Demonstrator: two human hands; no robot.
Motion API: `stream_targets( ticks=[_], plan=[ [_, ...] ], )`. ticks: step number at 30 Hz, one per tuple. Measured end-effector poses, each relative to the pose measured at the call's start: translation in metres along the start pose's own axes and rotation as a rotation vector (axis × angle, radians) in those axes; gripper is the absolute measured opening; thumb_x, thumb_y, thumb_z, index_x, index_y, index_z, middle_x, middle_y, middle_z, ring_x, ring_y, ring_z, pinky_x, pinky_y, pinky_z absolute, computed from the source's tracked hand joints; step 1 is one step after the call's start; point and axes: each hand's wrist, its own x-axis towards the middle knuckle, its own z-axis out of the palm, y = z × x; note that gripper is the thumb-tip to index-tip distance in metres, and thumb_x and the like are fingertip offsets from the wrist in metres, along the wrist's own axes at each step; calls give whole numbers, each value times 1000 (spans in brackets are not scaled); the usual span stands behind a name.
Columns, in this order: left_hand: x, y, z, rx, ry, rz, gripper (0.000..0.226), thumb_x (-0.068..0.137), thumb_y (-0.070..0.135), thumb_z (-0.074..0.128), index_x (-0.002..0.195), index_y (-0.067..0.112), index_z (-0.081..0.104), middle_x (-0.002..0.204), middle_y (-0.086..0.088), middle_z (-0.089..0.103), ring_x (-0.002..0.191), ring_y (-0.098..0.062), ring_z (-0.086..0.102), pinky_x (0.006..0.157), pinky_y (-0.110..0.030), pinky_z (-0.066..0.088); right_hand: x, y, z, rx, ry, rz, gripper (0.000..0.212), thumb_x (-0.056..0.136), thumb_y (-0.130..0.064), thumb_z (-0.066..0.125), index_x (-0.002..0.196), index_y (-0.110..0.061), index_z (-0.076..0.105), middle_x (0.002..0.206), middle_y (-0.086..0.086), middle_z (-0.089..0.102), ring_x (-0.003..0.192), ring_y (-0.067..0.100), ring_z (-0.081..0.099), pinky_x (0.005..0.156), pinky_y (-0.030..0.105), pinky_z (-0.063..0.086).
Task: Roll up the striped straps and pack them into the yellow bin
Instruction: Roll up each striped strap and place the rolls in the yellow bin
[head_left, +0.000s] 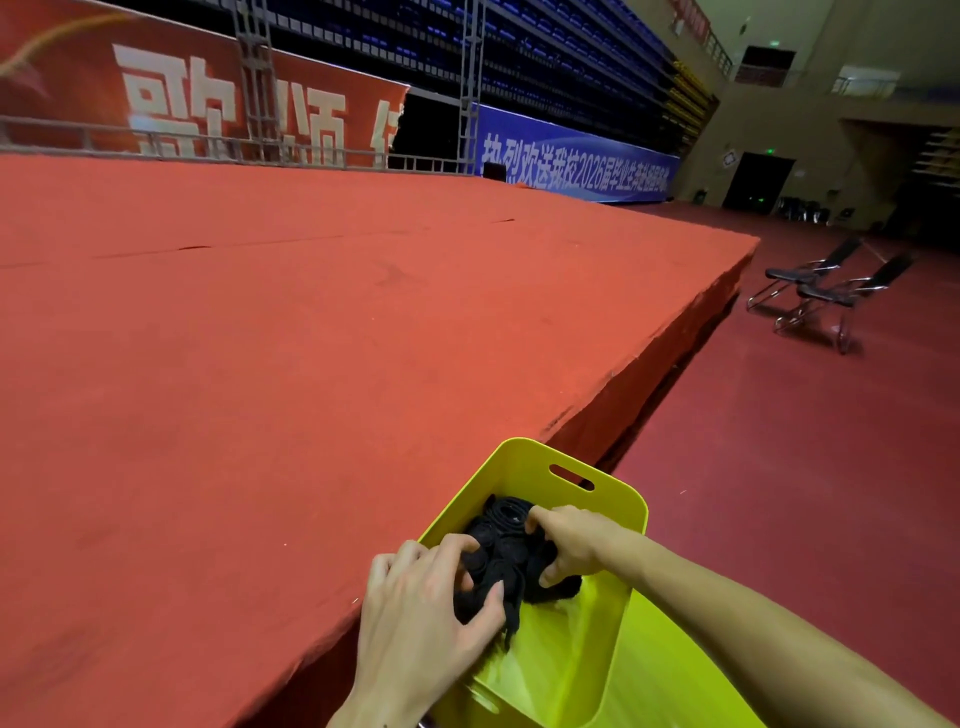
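1. a person's left hand (415, 608) and right hand (571, 545) are both gripping a dark bundle of straps (506, 556), fingers curled around it.
2. the bundle is sitting inside the yellow bin (613, 499), between the two hands.
3. the bin is resting against the edge of a red stage (260, 364).
4. both hands look equally near; stripes are not visible.
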Motion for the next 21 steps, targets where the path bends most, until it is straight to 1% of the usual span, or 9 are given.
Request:
stream_targets(
  ticks=[3, 7, 8, 10, 12, 14, 17, 19, 21],
  plan=[
    [-3, 0, -5, -3, 3, 12, 37, 86, 67, 63, 114, 42, 65, 76, 28, 56, 82, -2, 53, 78, -33, 48, -9, -5, -4, -64, 21, -7, 85, 81, -56, 87, 149, -27, 44, 141, 6, 61, 128, 32, 61, 90, 42, 52],
    [-6, -2, -14, -12, 5, 16, 36, 87, 68, 62, 113, 44, 63, 76, 28, 56, 83, -1, 53, 78, -33, 50, -24, -14, -20, -143, 71, -23, 77, 85, -63, 80, 145, -27, 48, 138, 5, 63, 126, 32, 63, 90, 43, 53],
    [-6, -3, -18, -19, 6, 14, 36, 87, 68, 61, 114, 45, 63, 76, 28, 57, 84, -1, 53, 78, -32, 50, -28, -18, -26, -156, 90, -30, 72, 87, -63, 77, 144, -27, 50, 137, 5, 64, 126, 32, 63, 89, 43, 53],
    [-8, -6, -28, -31, 22, 3, 36, 87, 69, 60, 115, 46, 62, 78, 29, 58, 85, 0, 53, 80, -31, 49, -37, -30, -44, -178, 153, -53, 57, 95, -59, 69, 139, -26, 54, 134, 3, 65, 126, 31, 63, 90, 42, 53],
    [-9, -15, -44, -29, 62, -7, 35, 87, 67, 62, 115, 47, 60, 80, 30, 60, 86, 1, 53, 77, -30, 47, -45, -49, -66, -172, 268, -106, 42, 101, -54, 62, 133, -27, 56, 129, -2, 68, 125, 27, 63, 89, 40, 53],
    [-9, -28, -68, -25, 129, -23, 34, 86, 64, 64, 115, 46, 61, 82, 30, 61, 87, 1, 54, 76, -30, 46, -56, -78, -89, -93, 402, -196, 33, 104, -51, 59, 130, -30, 59, 124, -12, 69, 121, 18, 64, 86, 37, 52],
    [-12, -55, -121, -9, 256, -88, 35, 87, 63, 63, 116, 43, 65, 84, 30, 63, 89, 1, 59, 78, -33, 48, -69, -140, -112, 114, 545, -364, 26, 103, -52, 62, 124, -36, 62, 110, -21, 72, 101, 5, 68, 83, 34, 56],
    [-19, -74, -162, 18, 333, -128, 36, 88, 63, 61, 116, 42, 65, 84, 30, 64, 88, 2, 60, 80, -34, 49, -74, -187, -120, 238, 581, -503, 27, 101, -53, 64, 123, -39, 60, 105, -23, 72, 94, 1, 69, 82, 35, 58],
    [-29, -93, -205, 42, 402, -170, 36, 89, 64, 59, 116, 42, 65, 84, 29, 65, 87, 2, 60, 80, -35, 50, -77, -237, -125, 377, 585, -657, 30, 100, -53, 65, 126, -40, 59, 102, -24, 72, 93, 1, 70, 80, 33, 58]
  ],
)
